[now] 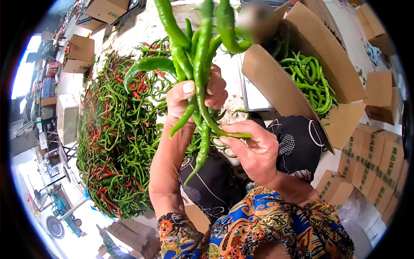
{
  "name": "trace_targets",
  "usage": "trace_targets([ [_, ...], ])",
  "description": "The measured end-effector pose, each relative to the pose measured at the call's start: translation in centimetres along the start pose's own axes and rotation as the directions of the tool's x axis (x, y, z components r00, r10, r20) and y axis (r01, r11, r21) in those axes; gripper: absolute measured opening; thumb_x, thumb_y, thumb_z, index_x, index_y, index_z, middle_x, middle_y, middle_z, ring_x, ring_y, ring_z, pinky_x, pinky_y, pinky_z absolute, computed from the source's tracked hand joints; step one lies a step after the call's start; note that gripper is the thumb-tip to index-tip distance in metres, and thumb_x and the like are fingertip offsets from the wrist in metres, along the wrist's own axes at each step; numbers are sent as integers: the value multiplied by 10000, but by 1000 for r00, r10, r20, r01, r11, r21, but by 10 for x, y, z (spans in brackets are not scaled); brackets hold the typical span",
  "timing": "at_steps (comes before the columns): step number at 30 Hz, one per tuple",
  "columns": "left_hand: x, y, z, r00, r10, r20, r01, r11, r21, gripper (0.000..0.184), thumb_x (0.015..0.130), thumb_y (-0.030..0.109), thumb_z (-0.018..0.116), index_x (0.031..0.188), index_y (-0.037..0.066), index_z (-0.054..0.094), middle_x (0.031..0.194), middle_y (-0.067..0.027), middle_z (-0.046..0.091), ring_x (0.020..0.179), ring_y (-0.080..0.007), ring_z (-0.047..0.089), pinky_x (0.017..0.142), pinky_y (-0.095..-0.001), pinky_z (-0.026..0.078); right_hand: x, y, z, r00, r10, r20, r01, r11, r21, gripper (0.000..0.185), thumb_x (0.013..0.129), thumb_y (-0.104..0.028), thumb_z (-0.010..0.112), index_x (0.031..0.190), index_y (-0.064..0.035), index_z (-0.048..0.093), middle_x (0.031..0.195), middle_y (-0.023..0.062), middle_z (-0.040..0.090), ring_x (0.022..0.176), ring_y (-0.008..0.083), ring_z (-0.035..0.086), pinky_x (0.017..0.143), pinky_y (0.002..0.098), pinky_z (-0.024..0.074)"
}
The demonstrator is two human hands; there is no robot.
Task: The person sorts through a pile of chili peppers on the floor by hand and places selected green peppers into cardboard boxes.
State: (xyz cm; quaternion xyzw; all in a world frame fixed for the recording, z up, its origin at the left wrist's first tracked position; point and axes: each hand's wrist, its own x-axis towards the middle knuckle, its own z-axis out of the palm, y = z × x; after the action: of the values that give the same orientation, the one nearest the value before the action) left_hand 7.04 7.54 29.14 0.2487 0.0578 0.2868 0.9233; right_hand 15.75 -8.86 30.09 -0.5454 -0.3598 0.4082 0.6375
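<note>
My left hand (196, 93) is closed around a bunch of long green chili peppers (202, 56), raised close to the camera. Their tips fan out above and below the fist. Between the thumb and fingers of my right hand (256, 149) is the thin end of one pepper hanging from that bunch. To the left, a large heap of green and red chili peppers (116, 142) covers the floor. An open cardboard box (282, 84) on the right contains loose green peppers (308, 77).
Flattened or stacked printed cartons (373, 166) stand at the right. A white tray (256, 95) lies beside the open box, partly hidden. More boxes (79, 54) are at the upper left. A fan (55, 226) stands at the lower left.
</note>
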Motion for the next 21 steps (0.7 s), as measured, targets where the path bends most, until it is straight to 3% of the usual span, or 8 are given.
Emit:
trace_targets([
  [6, 23, 2, 18, 990, -136, -46, 143, 962, 232, 493, 666, 315, 732, 994, 0, 542, 749, -64, 502, 623, -169, 484, 560, -290, 398, -3, -14, -12, 997, 2, -80, 8, 992, 124, 155, 833, -18, 702, 978, -15, 648, 837, 50, 701, 723, 76, 654, 658, 202, 505],
  [10, 61, 9, 60, 983, -182, 21, 155, 885, 439, 500, 661, 250, 733, 1045, -19, 557, 792, -81, 565, 657, -169, 546, 587, -290, 461, -5, -43, -47, 999, 38, -9, -36, 984, 173, 198, 888, 32, 619, 1076, 29, 556, 983, 108, 632, 829, 142, 636, 769, 262, 524],
  [12, 95, 3, 92, 993, -119, 26, 59, 660, 749, 510, 645, 288, 731, 1001, -42, 573, 735, -106, 595, 592, -183, 564, 527, -287, 464, -8, -49, -61, 993, 52, -106, -9, 928, 373, 193, 915, -8, 605, 1104, 3, 563, 928, 55, 646, 804, 74, 596, 733, 217, 495],
  [13, 107, 7, 107, 975, -219, 30, 100, 560, 822, 545, 622, 230, 735, 1062, -50, 581, 818, -115, 635, 699, -185, 603, 619, -294, 503, -12, -52, -66, 988, 128, -84, -82, 903, 423, 197, 936, -13, 573, 1128, 4, 539, 934, 48, 627, 848, 84, 594, 783, 224, 491],
  [16, 136, -9, 150, 941, -322, 100, 19, 348, 937, 588, 599, 226, 776, 1095, -36, 598, 898, -82, 632, 770, -180, 598, 742, -289, 496, -23, -62, -73, 974, 226, -8, -197, 864, 463, 332, 1020, -244, 448, 1225, 15, 489, 1088, 103, 574, 862, 110, 606, 788, 259, 501],
  [17, 148, -14, 147, 905, -386, 178, -72, 273, 959, 624, 619, 229, 802, 1143, -38, 593, 924, -73, 631, 859, -181, 599, 793, -293, 485, -25, -54, -81, 958, 235, 164, -280, 886, 368, 455, 1029, -315, 404, 1336, 21, 386, 1178, 122, 524, 885, 120, 595, 790, 273, 496],
  [19, 160, -28, 144, 865, -484, 134, -90, 115, 989, 576, 716, 168, 763, 1226, -12, 565, 982, -89, 655, 937, -184, 603, 833, -304, 477, -28, -61, -76, 965, 220, 140, -260, 843, 471, 516, 1027, -291, 414, 1427, -9, 251, 1205, 122, 504, 942, 145, 580, 805, 284, 487],
  [21, 180, -42, 147, 774, -586, 240, -451, -244, 858, 514, 764, 94, 689, 1255, 28, 551, 1007, -143, 664, 919, -230, 628, 834, -326, 485, -25, -55, -76, 969, 200, 142, -245, 827, 505, 534, 1023, -269, 429, 1451, -36, 211, 1212, 117, 504, 980, 159, 568, 820, 288, 479],
])
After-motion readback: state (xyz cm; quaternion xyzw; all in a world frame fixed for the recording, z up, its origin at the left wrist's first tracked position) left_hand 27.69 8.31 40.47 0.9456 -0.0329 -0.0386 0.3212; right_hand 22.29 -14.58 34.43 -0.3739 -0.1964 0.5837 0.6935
